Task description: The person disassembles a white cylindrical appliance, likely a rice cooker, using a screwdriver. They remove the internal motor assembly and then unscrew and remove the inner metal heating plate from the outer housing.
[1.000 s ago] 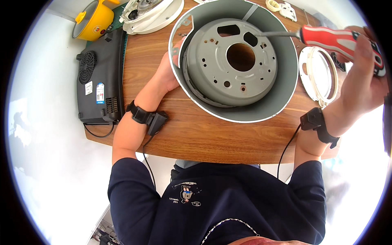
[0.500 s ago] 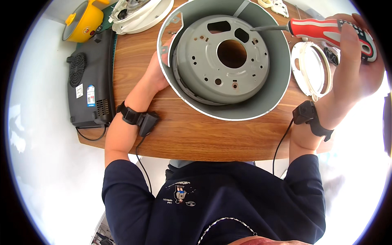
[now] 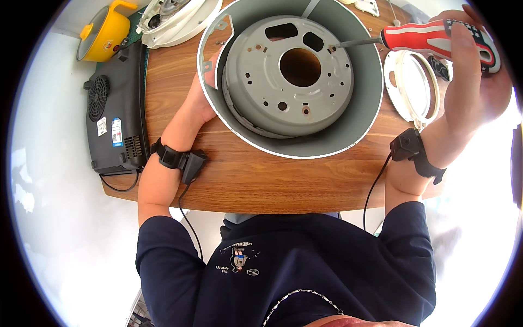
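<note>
A round grey metal housing (image 3: 362,117) with a white outer edge stands in the middle of the table. Inside it sits a grey metal plate (image 3: 267,76) with a large centre hole and several smaller ones. My left hand (image 3: 205,97) holds the housing's left side, its fingertips partly hidden by the wall. Raised at the right, my right hand (image 3: 474,71) is closed round the handle of a red and white screwdriver (image 3: 411,39). The shaft reaches left over the rim, its tip at a small hole in the plate's upper right; whether it touches is hard to tell.
A black appliance (image 3: 117,117) with a vent grille and a yellow pot (image 3: 111,35) stand at the left. White plastic parts (image 3: 180,24) lie at the far left. Right of the housing is a white ring-shaped part (image 3: 430,90). The wooden table's (image 3: 261,188) front edge curves near my body.
The screwdriver tip has moved from beside the cut-out to the small hole in the plate. The whole view has shifted slightly, with the housing a little further left.
</note>
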Tool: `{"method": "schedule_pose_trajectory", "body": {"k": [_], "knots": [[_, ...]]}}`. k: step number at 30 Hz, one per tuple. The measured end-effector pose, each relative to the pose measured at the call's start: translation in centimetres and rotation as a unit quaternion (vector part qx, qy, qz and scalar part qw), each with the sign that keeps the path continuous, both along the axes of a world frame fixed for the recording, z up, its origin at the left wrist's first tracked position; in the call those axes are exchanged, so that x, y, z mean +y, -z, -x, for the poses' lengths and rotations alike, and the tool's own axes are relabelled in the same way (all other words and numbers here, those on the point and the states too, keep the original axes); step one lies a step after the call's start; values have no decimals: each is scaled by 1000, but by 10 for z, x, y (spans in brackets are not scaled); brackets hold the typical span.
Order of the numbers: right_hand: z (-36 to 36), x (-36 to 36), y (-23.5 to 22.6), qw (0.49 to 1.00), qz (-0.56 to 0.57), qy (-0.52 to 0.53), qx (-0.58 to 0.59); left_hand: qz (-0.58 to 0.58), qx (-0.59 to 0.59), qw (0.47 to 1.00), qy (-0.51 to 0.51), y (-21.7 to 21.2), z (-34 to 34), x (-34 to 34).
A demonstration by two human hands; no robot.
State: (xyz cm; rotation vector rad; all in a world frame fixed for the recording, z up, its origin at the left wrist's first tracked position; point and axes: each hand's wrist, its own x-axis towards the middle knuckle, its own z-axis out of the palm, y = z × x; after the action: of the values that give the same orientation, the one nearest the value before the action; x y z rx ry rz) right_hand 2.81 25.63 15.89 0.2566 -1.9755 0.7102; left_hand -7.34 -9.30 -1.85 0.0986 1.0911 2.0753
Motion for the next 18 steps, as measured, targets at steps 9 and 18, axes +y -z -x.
{"method": "schedule_pose_trajectory", "body": {"k": [9,18], "knots": [[1,-3,2,1000,-2,-11,-4,65,4,997,-45,-12,-7,7],[3,-11,7,1000,-2,-28,-7,109,-35,992,-55,-14,-4,12]]}}
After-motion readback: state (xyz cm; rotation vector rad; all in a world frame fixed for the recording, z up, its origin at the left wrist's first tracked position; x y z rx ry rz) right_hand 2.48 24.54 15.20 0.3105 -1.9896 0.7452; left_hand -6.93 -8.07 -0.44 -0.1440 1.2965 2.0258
